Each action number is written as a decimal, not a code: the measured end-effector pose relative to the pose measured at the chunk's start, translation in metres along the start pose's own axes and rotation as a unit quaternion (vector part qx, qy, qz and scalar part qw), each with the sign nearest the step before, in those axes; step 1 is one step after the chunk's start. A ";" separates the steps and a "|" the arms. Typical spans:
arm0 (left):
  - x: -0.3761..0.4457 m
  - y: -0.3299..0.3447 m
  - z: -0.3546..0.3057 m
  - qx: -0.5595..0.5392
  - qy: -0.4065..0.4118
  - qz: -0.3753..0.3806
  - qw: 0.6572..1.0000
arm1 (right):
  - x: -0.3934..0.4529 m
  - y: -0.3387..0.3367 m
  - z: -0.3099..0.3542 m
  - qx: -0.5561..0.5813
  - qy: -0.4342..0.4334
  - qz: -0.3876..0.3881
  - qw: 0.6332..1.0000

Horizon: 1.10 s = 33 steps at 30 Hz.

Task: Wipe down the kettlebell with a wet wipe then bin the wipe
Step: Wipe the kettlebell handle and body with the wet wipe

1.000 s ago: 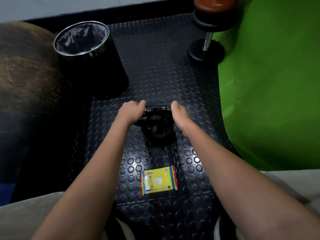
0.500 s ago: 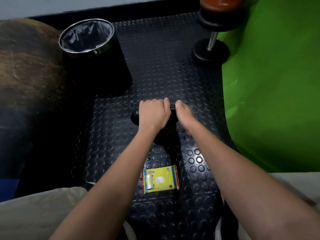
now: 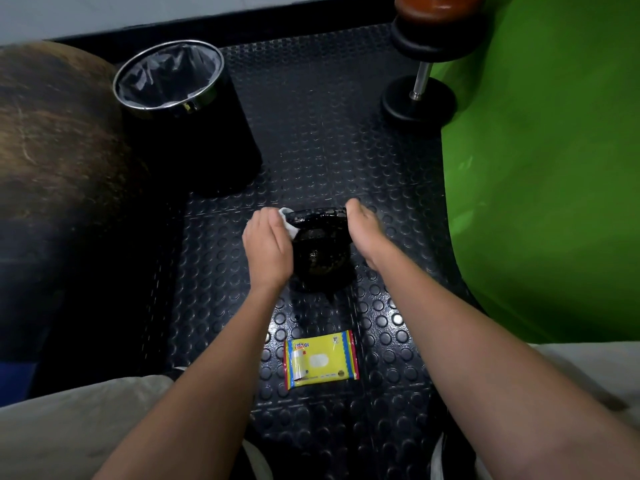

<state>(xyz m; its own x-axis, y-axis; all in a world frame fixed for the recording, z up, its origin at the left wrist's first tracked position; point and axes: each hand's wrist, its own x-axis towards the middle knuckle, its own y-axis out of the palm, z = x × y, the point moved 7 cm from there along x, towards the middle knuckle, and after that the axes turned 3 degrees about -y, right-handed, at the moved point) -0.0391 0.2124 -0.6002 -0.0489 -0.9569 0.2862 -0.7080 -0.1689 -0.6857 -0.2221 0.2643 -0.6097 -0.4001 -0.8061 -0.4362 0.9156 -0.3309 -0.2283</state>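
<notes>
A black kettlebell [image 3: 320, 258] stands on the studded black floor mat [image 3: 311, 133] in the middle of the view. My left hand [image 3: 268, 247] holds a white wet wipe [image 3: 289, 221] against the left end of the kettlebell's handle. On the handle's right end my right hand [image 3: 363, 230] grips, thumb up; its fingers are hidden behind the kettlebell. A black bin [image 3: 187, 112] with a chrome rim and a grey liner stands open at the back left.
A yellow wet-wipe packet [image 3: 320, 359] lies flat on the mat close to me. A dumbbell [image 3: 424, 64] stands at the back right beside a large green surface [image 3: 554, 168]. A big brown rounded object [image 3: 55, 140] fills the left. My knees show at the bottom.
My left hand slid from the middle of the handle to its left end, and the white wipe now shows. The right hand stayed on the right end.
</notes>
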 end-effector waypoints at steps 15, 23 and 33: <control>0.019 0.008 0.025 -0.100 -0.299 0.146 0.938 | 0.001 0.001 -0.002 0.009 0.013 -0.013 1.000; 0.031 0.033 -0.049 0.286 0.044 0.188 0.939 | 0.000 0.001 -0.004 0.012 0.024 -0.023 0.999; -0.018 0.012 -0.043 0.190 0.153 0.028 0.969 | -0.003 0.002 -0.001 0.003 0.004 -0.020 1.000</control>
<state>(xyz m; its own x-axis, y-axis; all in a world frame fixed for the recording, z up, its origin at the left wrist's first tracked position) -0.0766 0.2378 -0.5849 -0.3283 -0.8621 0.3861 -0.3897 -0.2487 -0.8867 -0.2190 0.2665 -0.6101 -0.4364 -0.7883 -0.4338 0.8992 -0.3655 -0.2404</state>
